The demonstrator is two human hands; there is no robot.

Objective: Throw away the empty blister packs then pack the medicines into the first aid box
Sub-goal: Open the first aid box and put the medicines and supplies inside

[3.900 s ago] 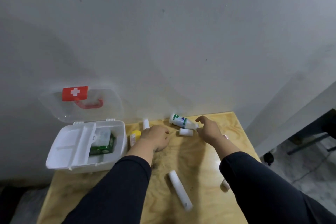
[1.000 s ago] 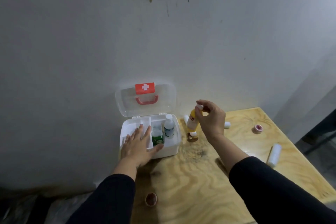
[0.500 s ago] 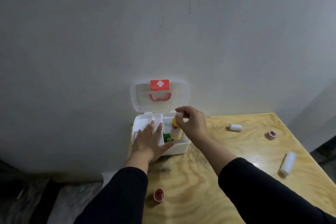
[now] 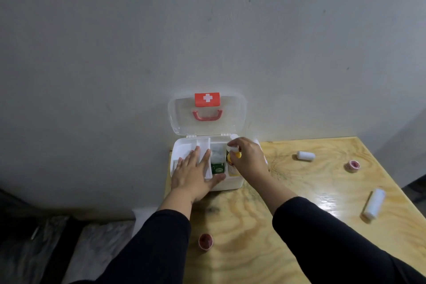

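1. The right hand (image 4: 249, 159) grips a yellow bottle (image 4: 232, 159) by its top, holding it upright inside the right compartment of the first aid box (image 4: 230, 183).
2. The left hand (image 4: 192, 174) lies open and flat, fingers spread, on the box's white inner tray (image 4: 184, 145) (thumb over the front rim).
3. A green pack (image 4: 217, 168) sits in the box between the two hands.
4. The clear lid (image 4: 207, 114) stands open against the wall.
5. On the desk (image 4: 299, 191) lie two white rolls (image 4: 305, 155) (image 4: 373, 203) and two tape rolls (image 4: 354, 165) (image 4: 205, 240), well apart.
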